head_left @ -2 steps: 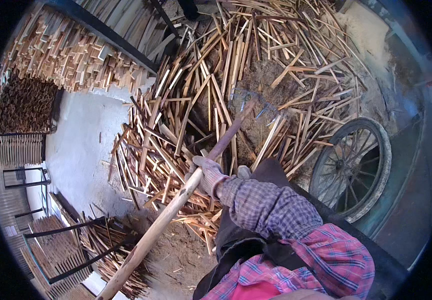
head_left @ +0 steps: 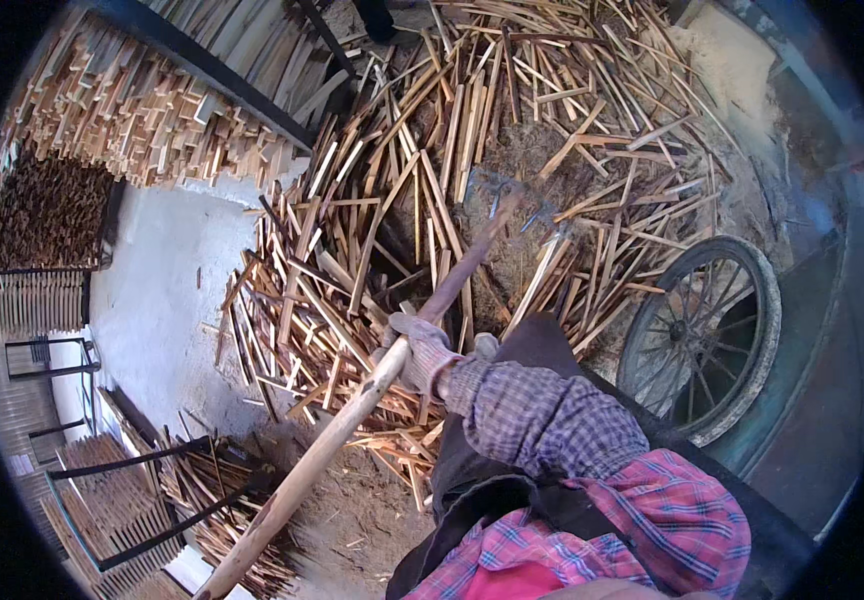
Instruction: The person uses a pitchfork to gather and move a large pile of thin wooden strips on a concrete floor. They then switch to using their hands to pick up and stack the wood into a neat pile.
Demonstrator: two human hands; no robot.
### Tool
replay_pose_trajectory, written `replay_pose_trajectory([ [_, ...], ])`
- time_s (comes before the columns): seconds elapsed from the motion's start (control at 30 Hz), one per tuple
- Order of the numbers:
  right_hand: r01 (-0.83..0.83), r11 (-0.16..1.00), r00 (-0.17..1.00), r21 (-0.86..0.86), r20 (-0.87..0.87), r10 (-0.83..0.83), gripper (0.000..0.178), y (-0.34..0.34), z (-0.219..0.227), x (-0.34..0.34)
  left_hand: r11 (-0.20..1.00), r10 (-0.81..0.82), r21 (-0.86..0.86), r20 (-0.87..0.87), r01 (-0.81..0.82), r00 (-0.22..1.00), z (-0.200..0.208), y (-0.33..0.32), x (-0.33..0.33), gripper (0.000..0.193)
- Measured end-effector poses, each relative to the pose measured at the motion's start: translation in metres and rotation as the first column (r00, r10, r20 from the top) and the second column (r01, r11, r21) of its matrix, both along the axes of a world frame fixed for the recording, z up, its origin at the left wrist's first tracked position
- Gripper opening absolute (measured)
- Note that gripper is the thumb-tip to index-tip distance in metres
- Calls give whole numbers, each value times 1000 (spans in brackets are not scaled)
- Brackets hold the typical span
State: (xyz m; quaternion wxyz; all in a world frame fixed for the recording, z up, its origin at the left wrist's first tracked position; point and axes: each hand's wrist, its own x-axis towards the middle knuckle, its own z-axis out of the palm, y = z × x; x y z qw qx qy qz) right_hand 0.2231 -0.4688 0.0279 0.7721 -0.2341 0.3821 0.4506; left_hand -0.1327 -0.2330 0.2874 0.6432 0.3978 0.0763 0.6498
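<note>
Near the lower edge, a plaid sleeve (head_left: 542, 420) leads up to the gloved right hand (head_left: 420, 352), clenched round the long pale wooden handle (head_left: 352, 420) of a fork (head_left: 512, 205). Since a moment ago the hand, handle and tines sit almost where they were; hardly any shift shows. The left hand is out of view. Beyond the glove the handle darkens and runs up to metal tines resting in sawdust amid a heap of wood slats (head_left: 382, 250). A spoked wheel (head_left: 702, 335) stands right.
</note>
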Motion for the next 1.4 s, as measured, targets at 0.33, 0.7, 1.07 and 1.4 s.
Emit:
replay_pose_trajectory([
  [0.33, 344, 937, 925, -69, 197, -325, 14, -132, 9, 168, 927, -331, -178, 31, 331, 943, -124, -4, 146, 20],
  [0.7, 688, 724, 725, -50, 95, -682, 15, -236, -50, 387, 983, -153, 1, -550, 184, 821, -85, -64, 568, 26],
  [1.07, 642, 652, 619, -403, -229, -751, 15, -207, -42, 491, 129, 917, 578, -378, 806, 124, -13, -144, 772, 21],
  [1.4, 724, 620, 645, -301, -21, -764, 14, -181, -114, 490, 276, 920, -597, -61, 753, -387, -104, 30, 782, 48],
])
